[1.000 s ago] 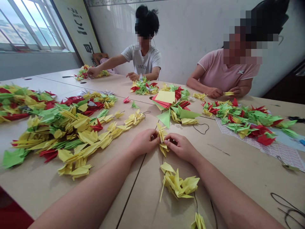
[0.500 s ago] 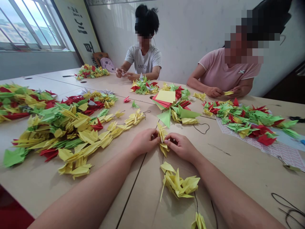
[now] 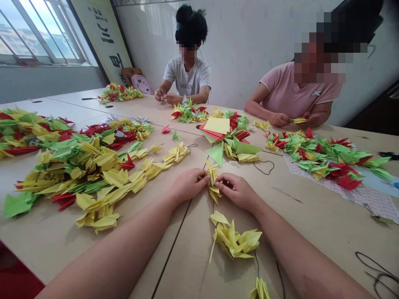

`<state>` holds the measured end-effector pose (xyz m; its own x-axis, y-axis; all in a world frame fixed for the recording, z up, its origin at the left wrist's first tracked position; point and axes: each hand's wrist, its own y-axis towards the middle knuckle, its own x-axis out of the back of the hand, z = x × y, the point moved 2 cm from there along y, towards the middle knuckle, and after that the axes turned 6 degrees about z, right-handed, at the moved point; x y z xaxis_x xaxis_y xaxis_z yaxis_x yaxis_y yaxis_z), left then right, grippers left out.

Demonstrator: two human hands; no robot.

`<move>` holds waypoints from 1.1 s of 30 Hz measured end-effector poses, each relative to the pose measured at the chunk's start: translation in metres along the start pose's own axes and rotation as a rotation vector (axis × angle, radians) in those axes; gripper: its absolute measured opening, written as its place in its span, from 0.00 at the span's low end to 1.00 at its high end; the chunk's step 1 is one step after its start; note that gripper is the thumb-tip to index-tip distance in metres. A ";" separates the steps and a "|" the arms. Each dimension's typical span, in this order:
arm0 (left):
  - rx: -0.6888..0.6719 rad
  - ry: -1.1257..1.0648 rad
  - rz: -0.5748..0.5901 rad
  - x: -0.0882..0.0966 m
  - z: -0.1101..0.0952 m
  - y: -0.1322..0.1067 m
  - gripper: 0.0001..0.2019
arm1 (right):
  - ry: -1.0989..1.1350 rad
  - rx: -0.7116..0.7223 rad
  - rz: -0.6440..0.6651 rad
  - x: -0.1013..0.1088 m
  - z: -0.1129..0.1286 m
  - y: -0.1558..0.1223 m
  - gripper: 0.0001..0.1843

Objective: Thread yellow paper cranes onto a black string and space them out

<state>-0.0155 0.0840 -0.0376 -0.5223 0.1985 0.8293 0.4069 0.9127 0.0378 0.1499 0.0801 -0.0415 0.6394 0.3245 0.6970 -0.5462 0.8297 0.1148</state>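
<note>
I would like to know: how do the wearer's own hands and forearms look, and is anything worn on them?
The left hand and right hand wear no gloves. Both forearms are bare, with no sleeve, watch or bracelet visible. No rings or markings can be made out.

Bare left forearm (image 3: 124,236) and right forearm (image 3: 299,245) converge, the first slanting in from about half past seven, the second from half past four. The left hand (image 3: 189,182) points its fingers toward three o'clock, thumb and forefinger pinched; facing it, close but apart, the right hand (image 3: 237,190) curls, its fingertips toward nine o'clock.
</note>
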 end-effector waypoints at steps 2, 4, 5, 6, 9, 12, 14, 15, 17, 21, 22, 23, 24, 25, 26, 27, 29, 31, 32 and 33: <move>-0.001 -0.004 0.005 0.000 0.000 0.000 0.14 | -0.003 0.001 0.000 0.000 0.000 0.000 0.09; -0.001 -0.005 0.010 0.000 0.000 0.000 0.12 | -0.003 0.002 -0.003 0.000 0.000 0.000 0.09; 0.000 -0.005 0.011 0.000 0.000 -0.001 0.12 | -0.003 0.003 -0.005 0.000 0.000 0.000 0.09; 0.002 -0.003 0.012 0.000 0.000 0.000 0.11 | -0.002 0.004 -0.007 0.000 0.000 0.000 0.09; 0.016 0.001 0.012 0.000 0.000 0.000 0.11 | 0.002 0.002 -0.005 -0.001 0.000 0.001 0.09; 0.023 0.003 0.014 0.000 -0.001 0.000 0.11 | 0.007 -0.002 -0.002 -0.001 0.000 0.000 0.09; 0.021 0.003 0.014 0.000 -0.001 -0.001 0.11 | 0.011 -0.004 0.001 0.000 0.001 0.000 0.09; 0.018 0.003 0.013 0.000 -0.001 -0.001 0.11 | 0.013 -0.006 0.001 0.000 0.001 0.000 0.08; 0.016 0.004 0.008 0.000 -0.001 -0.001 0.11 | 0.016 -0.009 0.003 0.000 0.001 -0.001 0.08; 0.015 0.003 0.009 0.000 -0.001 -0.001 0.11 | 0.013 -0.007 0.000 0.000 0.001 0.000 0.08; 0.016 0.005 0.008 0.000 -0.001 -0.001 0.11 | 0.011 -0.005 -0.001 0.000 0.001 0.000 0.08; 0.016 0.008 0.006 0.000 -0.001 -0.001 0.11 | 0.009 -0.004 -0.004 0.000 0.000 0.000 0.08; 0.017 0.010 0.004 0.000 -0.001 -0.001 0.11 | 0.009 -0.002 -0.003 0.000 0.000 -0.001 0.08; 0.018 0.012 0.001 0.000 -0.001 -0.001 0.11 | 0.009 -0.001 -0.003 0.000 0.000 -0.001 0.08; 0.019 0.012 0.001 0.000 -0.001 -0.001 0.12 | 0.010 -0.001 -0.001 0.000 0.000 -0.001 0.08; 0.020 0.011 0.005 0.000 -0.001 -0.001 0.12 | 0.010 -0.002 0.001 -0.001 0.000 -0.001 0.08; 0.023 0.009 0.009 0.000 -0.002 -0.001 0.12 | 0.010 -0.004 -0.002 -0.001 0.000 -0.001 0.08; 0.028 0.010 0.006 0.000 -0.002 -0.001 0.12 | 0.008 -0.007 -0.005 -0.001 0.000 -0.001 0.08; 0.030 0.011 0.004 0.000 -0.002 -0.001 0.12 | 0.010 -0.009 -0.005 -0.001 0.000 -0.001 0.08; 0.033 0.011 0.003 0.000 -0.002 -0.001 0.11 | 0.012 -0.010 -0.004 0.000 0.000 0.000 0.08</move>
<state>-0.0148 0.0828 -0.0363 -0.5132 0.1972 0.8353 0.3835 0.9234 0.0176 0.1496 0.0794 -0.0415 0.6485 0.3263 0.6878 -0.5377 0.8359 0.1105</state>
